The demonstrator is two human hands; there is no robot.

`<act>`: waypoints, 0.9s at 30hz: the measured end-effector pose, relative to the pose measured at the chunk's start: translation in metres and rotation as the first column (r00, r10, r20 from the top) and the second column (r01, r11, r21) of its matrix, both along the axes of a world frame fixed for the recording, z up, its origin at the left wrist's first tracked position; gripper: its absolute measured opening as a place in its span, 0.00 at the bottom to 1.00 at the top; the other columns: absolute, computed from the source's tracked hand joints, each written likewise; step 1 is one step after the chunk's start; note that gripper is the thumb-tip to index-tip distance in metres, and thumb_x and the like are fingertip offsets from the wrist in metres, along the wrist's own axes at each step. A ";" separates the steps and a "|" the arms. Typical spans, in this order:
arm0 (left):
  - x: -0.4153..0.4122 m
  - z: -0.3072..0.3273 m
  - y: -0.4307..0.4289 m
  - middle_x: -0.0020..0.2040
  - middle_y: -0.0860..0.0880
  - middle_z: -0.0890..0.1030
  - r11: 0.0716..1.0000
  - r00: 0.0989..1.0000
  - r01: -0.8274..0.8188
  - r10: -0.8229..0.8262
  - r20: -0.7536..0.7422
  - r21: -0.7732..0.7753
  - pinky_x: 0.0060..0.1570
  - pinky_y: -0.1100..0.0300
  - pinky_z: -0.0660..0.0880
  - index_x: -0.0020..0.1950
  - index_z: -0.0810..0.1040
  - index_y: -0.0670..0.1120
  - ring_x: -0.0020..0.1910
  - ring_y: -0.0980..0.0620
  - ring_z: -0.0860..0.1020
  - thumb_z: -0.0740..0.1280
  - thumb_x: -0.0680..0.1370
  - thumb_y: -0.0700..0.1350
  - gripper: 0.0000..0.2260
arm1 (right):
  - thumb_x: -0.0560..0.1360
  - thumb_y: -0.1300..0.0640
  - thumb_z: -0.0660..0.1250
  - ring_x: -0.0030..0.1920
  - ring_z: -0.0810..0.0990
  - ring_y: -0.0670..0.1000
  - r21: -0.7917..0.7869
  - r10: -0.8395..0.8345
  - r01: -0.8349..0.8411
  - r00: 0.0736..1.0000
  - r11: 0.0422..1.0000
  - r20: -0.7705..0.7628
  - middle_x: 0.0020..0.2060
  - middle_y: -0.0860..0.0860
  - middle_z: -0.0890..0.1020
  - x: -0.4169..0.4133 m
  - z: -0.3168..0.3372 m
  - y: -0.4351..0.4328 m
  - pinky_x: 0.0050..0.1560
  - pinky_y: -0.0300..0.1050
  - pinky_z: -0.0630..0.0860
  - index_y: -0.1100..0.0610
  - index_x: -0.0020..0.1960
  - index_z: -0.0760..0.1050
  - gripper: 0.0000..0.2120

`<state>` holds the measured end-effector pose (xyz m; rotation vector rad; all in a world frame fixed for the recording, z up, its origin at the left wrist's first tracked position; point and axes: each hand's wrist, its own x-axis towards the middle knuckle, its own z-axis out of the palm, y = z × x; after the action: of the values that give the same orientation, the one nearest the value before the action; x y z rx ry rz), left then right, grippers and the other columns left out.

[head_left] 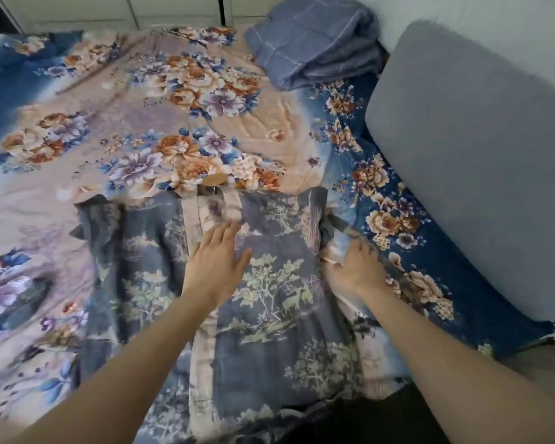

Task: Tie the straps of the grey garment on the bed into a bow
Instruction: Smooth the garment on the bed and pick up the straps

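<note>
The grey garment point(269, 302), printed with pale trees and deer, lies spread flat on the bed with its collar pointing away from me. A pale pink band point(202, 357) runs down its front. My left hand point(217, 264) rests flat on the chest of the garment, fingers spread, holding nothing. My right hand point(354, 267) is at the garment's right edge, fingers curled around a bunched fold of grey and pink cloth point(334, 241). Motion blur hides whether that fold is a strap or the sleeve.
The bed carries a floral sheet point(141, 123) in blue, beige and orange. A folded blue checked blanket point(314, 43) lies at the far side. A large grey cushion point(474, 155) stands along the right edge. White cabinet fronts point(109, 8) close off the back.
</note>
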<state>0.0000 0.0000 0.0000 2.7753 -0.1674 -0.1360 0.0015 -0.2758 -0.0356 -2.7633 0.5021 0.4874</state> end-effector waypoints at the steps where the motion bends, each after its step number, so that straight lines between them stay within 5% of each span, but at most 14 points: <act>1: -0.004 -0.015 0.002 0.82 0.51 0.60 1.000 1.000 0.008 -0.008 0.001 -0.002 0.76 0.45 0.59 0.81 0.61 0.48 0.81 0.48 0.58 0.55 0.83 0.61 0.28 | 0.78 0.48 0.64 0.75 0.64 0.63 -0.052 -0.005 0.005 1.000 0.999 0.004 0.76 0.62 0.66 -0.003 -0.012 -0.002 0.73 0.57 0.65 0.63 0.78 0.58 0.34; 12: -0.013 -0.148 0.025 0.80 0.52 0.65 0.999 0.987 0.044 -0.044 0.154 -0.001 0.72 0.44 0.67 0.74 0.69 0.51 0.78 0.48 0.64 0.56 0.82 0.62 0.24 | 0.78 0.48 0.65 0.78 0.56 0.66 -0.198 -0.186 0.207 0.975 0.958 0.117 0.79 0.64 0.58 0.006 -0.116 -0.049 0.75 0.63 0.61 0.62 0.80 0.50 0.40; 15: -0.015 -0.162 0.031 0.79 0.53 0.65 0.999 0.978 0.036 -0.035 0.204 -0.002 0.71 0.45 0.66 0.72 0.71 0.52 0.78 0.48 0.64 0.57 0.82 0.61 0.22 | 0.79 0.46 0.64 0.74 0.66 0.64 -0.261 -0.246 0.288 0.952 0.921 0.180 0.74 0.63 0.68 0.008 -0.128 -0.067 0.74 0.64 0.60 0.62 0.77 0.60 0.33; 18: -0.020 -0.169 0.037 0.79 0.50 0.65 1.000 0.972 0.000 -0.005 0.236 0.021 0.71 0.46 0.64 0.73 0.70 0.50 0.78 0.47 0.64 0.58 0.83 0.58 0.22 | 0.78 0.50 0.66 0.63 0.77 0.62 -0.348 -0.162 0.279 0.930 0.895 0.329 0.60 0.61 0.80 0.007 -0.127 -0.060 0.66 0.61 0.67 0.62 0.62 0.76 0.18; 22: -0.029 -0.172 0.046 0.80 0.48 0.65 0.999 0.967 -0.034 0.030 0.253 0.011 0.71 0.44 0.65 0.76 0.67 0.48 0.78 0.45 0.64 0.59 0.82 0.58 0.25 | 0.80 0.55 0.63 0.46 0.83 0.62 -0.267 -0.059 0.242 0.833 0.933 0.550 0.45 0.60 0.83 0.002 -0.113 -0.021 0.49 0.53 0.78 0.62 0.49 0.81 0.13; 27: -0.049 -0.162 0.072 0.76 0.47 0.70 0.994 0.953 -0.105 0.112 0.282 -0.041 0.70 0.44 0.67 0.71 0.73 0.48 0.74 0.42 0.68 0.61 0.82 0.57 0.21 | 0.83 0.49 0.57 0.46 0.82 0.61 0.064 -0.043 0.000 0.746 0.998 0.664 0.44 0.57 0.83 -0.012 -0.076 0.057 0.46 0.53 0.79 0.56 0.50 0.78 0.15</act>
<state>-0.0486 0.0719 -0.1616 2.7571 -0.0868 0.2931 -0.0106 -0.2186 -0.1120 -2.6148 0.3229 -0.4957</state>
